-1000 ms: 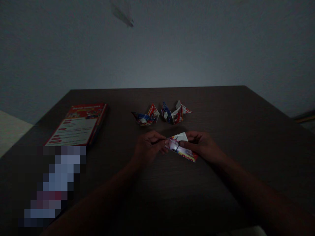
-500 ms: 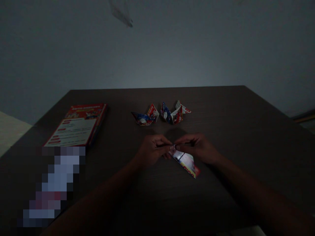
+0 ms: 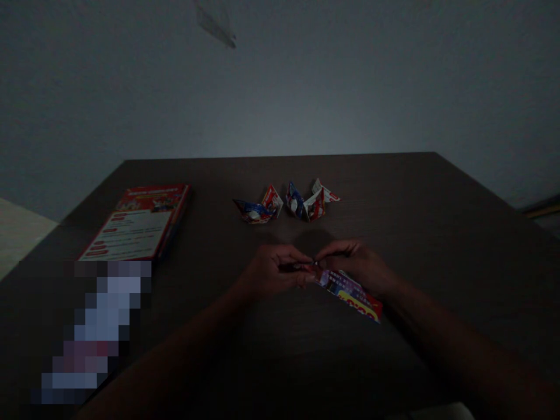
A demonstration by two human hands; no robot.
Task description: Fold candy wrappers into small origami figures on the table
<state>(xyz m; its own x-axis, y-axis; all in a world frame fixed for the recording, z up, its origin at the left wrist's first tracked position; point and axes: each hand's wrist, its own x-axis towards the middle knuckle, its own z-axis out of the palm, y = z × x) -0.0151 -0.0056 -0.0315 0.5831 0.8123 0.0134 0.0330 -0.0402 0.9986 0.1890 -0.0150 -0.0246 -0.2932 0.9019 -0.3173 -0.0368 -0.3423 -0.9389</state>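
Note:
A folded strip of printed paper (image 3: 352,296), purple, yellow and red, slants down to the right between my hands. My left hand (image 3: 277,268) pinches its upper left end between thumb and fingers. Close beside it, my right hand (image 3: 359,265) is closed on the same end, thumb and forefinger meeting near the left fingertips. The pinched end is partly hidden by the fingers. Beyond my hands stand two folded paper figures: a blue and red one (image 3: 259,210) on the left and a red, white and blue one (image 3: 308,203) on the right.
On the left of the dark wooden table (image 3: 219,175) lies a stack of printed leaflets (image 3: 131,227), red-topped with white text panels. A pixelated patch (image 3: 100,326) covers whatever is nearer me. A pale wall (image 3: 332,87) rises behind the table's far edge.
The paper has turned, showing a purple and yellow printed face in place of the pale one, and its free end reaches farther right. My left fingers have shifted slightly right.

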